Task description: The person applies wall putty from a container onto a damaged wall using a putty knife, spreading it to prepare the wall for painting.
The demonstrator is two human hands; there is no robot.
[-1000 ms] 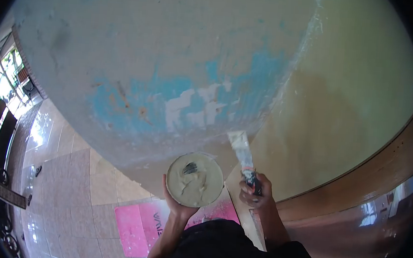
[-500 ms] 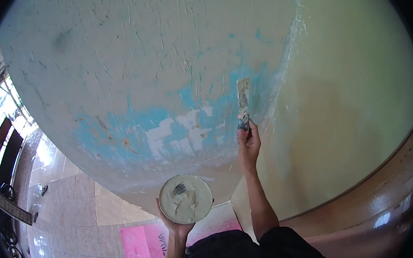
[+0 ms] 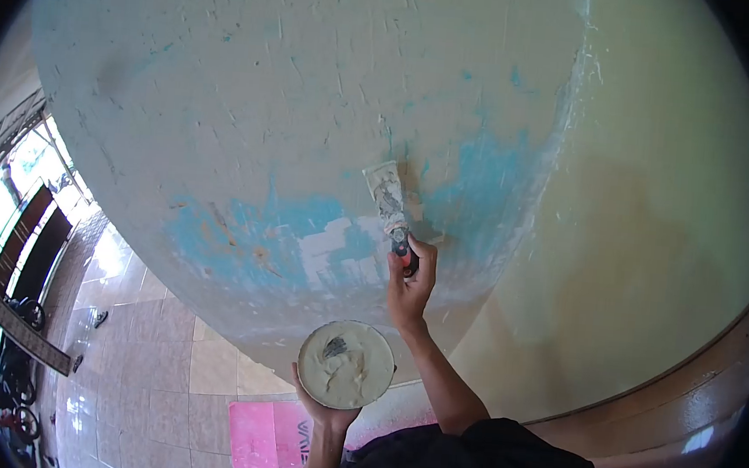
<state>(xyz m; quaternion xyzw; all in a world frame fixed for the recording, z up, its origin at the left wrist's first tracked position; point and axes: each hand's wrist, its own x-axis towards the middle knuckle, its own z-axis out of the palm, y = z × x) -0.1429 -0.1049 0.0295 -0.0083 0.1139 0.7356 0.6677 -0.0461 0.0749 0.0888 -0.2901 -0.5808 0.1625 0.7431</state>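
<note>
My right hand (image 3: 411, 283) grips the dark handle of a putty knife (image 3: 387, 198), its blade smeared with pale putty and laid against the wall (image 3: 297, 96). Around the blade the wall is grey-beige, with blue patches (image 3: 494, 169) to its right and lower left. Whitish patches (image 3: 325, 252) lie below left of the knife. Low in the view, my left hand (image 3: 331, 415) holds a round container of putty (image 3: 346, 366) from beneath, fingers curled at its rim. A dark smear shows on the putty's surface.
A yellowish wall (image 3: 658, 212) meets the patched wall at a corner on the right. Below lies a pink board (image 3: 261, 441) on the tiled floor (image 3: 145, 348). Bicycles (image 3: 24, 382) and a metal rail (image 3: 12, 315) stand at the far left.
My right hand has carried the putty knife leftward and slightly down, and its blade now tilts to the left. The view has shifted a little; my left hand still holds the putty container.
</note>
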